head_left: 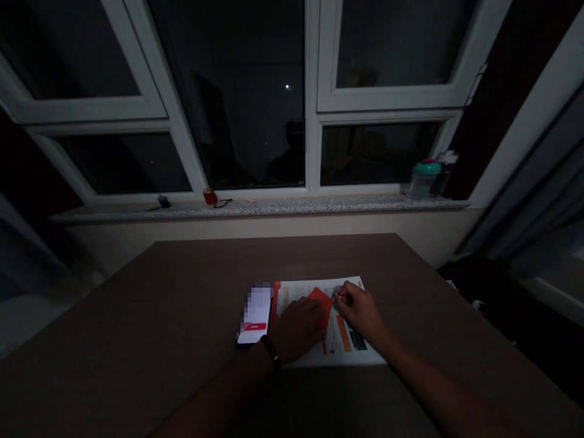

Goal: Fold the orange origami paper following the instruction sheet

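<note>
Two bare forearms [219, 389] of mine, nearest, reaching in from the lower edge over a brown, wood-look tabletop [150, 328]. Item: a narrow black wristband [270, 351], worn on the left wrist.

My left hand [298, 322]: palm down, fingers reaching forward and a little apart from the thumb, laid over a flat, bright orange piece that looks like paper [325, 301]; whether it presses or only rests, I cannot tell. My right hand [358, 307]: fingers curled in, thumb and fingertips drawn together just beyond the right edge of the orange piece (what they pinch, if anything, is too small and dim for me to make out).

Beneath both: a white printed booklet or sheet [337, 359] with orange blocks and an orange left border, the orange piece lying on its middle, partly covered by my left hand.

Just left of it: a smartphone [258, 310] with a lit white screen, partly pixelated, and a red bar near its lower end.

Beyond the table: a speckled grey stone windowsill [292, 210], bearing a small red jar [210, 196] and, far right, a clear bottle with a teal lid [424, 179].
</note>
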`<state>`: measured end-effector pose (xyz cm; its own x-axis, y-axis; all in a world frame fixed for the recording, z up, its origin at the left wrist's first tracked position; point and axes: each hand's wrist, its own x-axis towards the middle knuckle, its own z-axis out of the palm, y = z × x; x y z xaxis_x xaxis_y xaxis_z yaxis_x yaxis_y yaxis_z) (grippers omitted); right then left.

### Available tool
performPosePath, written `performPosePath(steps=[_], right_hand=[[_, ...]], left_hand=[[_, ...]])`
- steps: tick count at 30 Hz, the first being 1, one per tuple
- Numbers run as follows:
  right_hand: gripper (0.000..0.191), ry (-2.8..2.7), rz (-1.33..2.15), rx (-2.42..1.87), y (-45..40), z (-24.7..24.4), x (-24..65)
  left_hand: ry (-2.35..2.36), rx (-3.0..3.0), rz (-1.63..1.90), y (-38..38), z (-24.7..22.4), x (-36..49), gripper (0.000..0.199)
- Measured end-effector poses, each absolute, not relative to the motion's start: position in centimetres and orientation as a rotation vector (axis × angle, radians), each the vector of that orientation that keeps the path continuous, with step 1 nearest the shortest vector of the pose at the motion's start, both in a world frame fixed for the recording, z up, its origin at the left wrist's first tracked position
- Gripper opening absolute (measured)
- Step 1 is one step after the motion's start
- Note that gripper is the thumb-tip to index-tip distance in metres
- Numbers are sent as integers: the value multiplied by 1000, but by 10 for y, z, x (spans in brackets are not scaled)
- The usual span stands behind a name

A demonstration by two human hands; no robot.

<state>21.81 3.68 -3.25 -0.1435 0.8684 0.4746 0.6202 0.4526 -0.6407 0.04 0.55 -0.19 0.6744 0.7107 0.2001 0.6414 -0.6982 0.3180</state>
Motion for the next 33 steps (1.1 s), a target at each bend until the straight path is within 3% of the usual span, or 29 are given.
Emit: performPosePath(steps=[18,27,33], right_hand=[[16,-2160,754,-910,28,-31,216],[12,-2155,662,-924,27,-23,211],[17,-2186,850,-888,25,-24,213]], left_hand=[[1123,2694,469,6,-4,3,32],[1129,2713,457,4,3,4,32],[1135,2706,471,4,1,4,30]])
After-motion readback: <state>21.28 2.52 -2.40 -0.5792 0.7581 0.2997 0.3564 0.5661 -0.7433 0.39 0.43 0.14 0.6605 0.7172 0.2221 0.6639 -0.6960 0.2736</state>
